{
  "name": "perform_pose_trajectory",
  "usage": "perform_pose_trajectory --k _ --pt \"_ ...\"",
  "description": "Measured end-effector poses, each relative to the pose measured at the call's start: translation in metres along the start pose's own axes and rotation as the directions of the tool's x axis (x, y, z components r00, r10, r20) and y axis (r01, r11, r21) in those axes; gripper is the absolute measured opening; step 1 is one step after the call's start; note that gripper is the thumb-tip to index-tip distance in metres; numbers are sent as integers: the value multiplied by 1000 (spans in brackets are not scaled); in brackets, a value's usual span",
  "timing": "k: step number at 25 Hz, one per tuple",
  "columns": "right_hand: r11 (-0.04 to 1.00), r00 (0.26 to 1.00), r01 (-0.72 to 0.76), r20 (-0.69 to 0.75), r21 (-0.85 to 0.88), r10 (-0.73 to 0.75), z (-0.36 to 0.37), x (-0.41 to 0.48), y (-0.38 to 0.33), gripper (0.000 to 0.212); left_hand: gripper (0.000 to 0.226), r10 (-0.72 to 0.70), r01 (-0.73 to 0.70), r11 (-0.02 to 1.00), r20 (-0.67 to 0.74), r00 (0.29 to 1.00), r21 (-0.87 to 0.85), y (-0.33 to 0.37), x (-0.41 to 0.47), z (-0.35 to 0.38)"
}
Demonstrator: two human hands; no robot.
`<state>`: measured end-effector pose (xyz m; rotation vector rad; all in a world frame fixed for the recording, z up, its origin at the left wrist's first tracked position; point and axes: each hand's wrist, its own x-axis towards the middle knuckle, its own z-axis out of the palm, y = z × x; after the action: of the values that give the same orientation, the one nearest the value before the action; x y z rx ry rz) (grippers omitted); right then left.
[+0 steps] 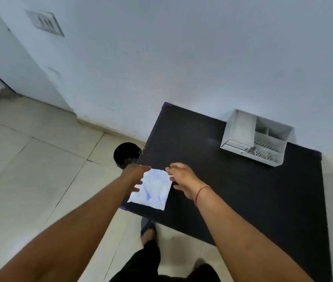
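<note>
White sheet w/ blue marks, low centre of frame, over lower-left corner of dark surface, left hand pinching its upper-left edge, right hand at upper-right corner, fingers spread, can't tell if gripping, white organiser upper right.

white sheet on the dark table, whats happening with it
A person stands at the dark table with both hands on a crumpled white sheet with blue marks at its near left corner. The left hand grips the left edge. The right hand touches the right edge; whether it pinches is unclear. A white organizer sits untouched farther back, and a black bin stands on the floor.
</note>
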<state>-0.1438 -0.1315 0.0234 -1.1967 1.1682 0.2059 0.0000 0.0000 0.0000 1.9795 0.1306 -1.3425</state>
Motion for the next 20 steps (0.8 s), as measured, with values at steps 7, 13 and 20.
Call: perform_pose_trajectory --k 7,13,20 --pt "970 957 -241 -176 -30 232 21 65 49 33 23 -131 131 991 -10 991 39 -25 39 3" --pt "988 995 -92 -61 -123 85 35 66 40 31 55 -127 128 990 -16 992 67 -23 47 5" --pt "217 669 452 169 -865 -723 -2 -30 -17 23 70 6 218 851 423 906 -477 58 9 16"
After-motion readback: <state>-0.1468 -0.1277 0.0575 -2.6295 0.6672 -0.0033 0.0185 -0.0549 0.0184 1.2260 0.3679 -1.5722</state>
